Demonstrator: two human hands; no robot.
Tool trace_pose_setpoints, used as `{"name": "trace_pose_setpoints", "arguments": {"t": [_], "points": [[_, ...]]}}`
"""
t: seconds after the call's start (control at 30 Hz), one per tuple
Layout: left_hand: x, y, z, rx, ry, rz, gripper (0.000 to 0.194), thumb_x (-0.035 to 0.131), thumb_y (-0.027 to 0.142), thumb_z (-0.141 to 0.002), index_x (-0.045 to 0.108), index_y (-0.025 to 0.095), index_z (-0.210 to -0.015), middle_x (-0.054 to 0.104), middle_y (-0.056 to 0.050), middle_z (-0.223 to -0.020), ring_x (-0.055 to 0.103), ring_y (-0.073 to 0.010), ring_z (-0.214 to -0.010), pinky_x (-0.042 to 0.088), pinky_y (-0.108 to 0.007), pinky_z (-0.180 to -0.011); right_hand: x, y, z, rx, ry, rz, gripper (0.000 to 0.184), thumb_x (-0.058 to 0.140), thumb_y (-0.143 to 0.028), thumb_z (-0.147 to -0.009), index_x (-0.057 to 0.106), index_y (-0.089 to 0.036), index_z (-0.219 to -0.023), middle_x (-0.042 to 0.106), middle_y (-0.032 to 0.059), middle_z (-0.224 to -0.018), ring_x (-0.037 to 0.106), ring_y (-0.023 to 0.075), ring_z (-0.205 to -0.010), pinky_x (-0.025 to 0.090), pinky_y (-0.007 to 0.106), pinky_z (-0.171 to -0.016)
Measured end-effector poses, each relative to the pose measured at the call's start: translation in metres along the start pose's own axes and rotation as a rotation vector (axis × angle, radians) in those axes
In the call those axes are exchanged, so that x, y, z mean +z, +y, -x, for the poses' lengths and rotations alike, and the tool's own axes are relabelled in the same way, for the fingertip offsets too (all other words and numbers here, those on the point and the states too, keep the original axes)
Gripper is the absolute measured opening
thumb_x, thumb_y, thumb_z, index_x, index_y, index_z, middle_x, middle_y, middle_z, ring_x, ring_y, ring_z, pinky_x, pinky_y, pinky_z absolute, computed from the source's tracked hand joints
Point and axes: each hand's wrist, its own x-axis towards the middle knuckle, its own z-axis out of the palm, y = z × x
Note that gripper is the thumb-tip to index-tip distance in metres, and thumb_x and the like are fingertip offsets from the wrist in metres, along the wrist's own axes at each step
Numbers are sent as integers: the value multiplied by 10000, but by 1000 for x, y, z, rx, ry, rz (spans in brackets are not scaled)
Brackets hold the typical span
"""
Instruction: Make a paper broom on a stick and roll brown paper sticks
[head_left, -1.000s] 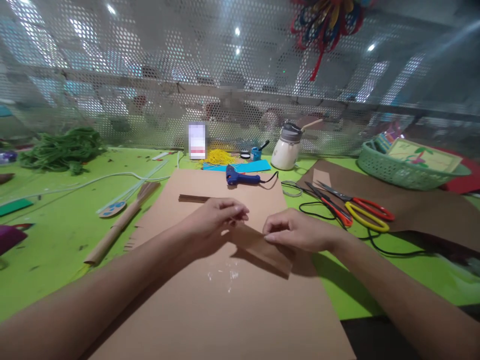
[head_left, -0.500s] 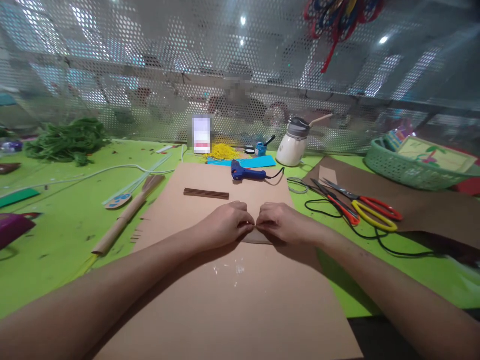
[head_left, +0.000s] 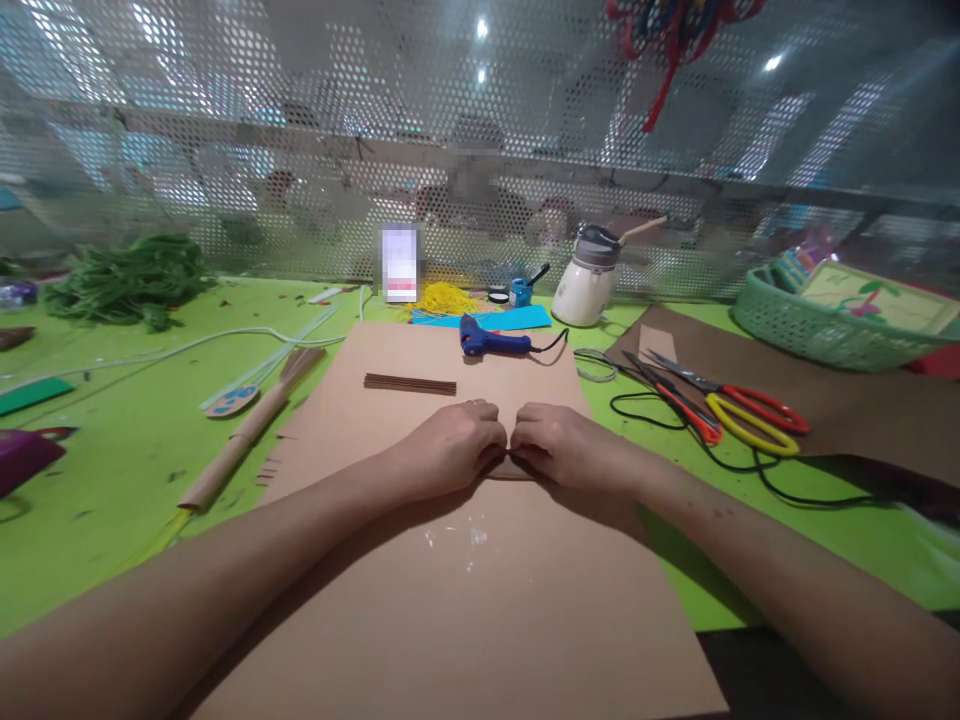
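My left hand [head_left: 459, 440] and my right hand [head_left: 566, 446] meet over a large tan cardboard sheet [head_left: 465, 620]. Both sets of fingers are closed, pinching a small piece of brown paper [head_left: 513, 469] from either side; most of it is hidden under them. Just beyond my left hand lies a short bundle of thin brown strips [head_left: 410, 384]. A blue glue gun [head_left: 495, 342] rests on the far part of the sheet, its cord trailing right.
Scissors with red and yellow handles [head_left: 754, 418] lie at right by a green basket [head_left: 832, 318]. A white jar [head_left: 587, 285] stands at the back. To the left are a rolled paper tube [head_left: 240, 450] and green yarn [head_left: 127, 280].
My fingertips shift slightly on the brown paper, and its near edge sits a little farther from me. The other things lie where they were; the view tilts slightly.
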Motion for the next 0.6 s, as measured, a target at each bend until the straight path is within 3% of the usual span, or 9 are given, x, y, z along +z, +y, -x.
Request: {"name": "trace_pose_setpoints", "arguments": {"t": [0.37, 0.6], "points": [[-5, -1, 14, 6, 41, -90, 219, 486, 78, -840, 499, 180, -646, 500, -9, -711, 445, -130, -616, 322, -288, -568, -6, 4, 17, -5, -19, 131, 189, 527, -101, -897, 619, -142, -737, 562, 53, -757, 496, 167, -704, 372, 281, -633], [-12, -6, 14, -60, -28, -98, 168, 490, 47, -743, 507, 190, -657, 518, 4, -698, 438, -125, -604, 305, -279, -557, -4, 11, 32, 11, 18, 157, 208, 514, -75, -890, 615, -144, -721, 555, 52, -747, 491, 169, -712, 375, 283, -637]]}}
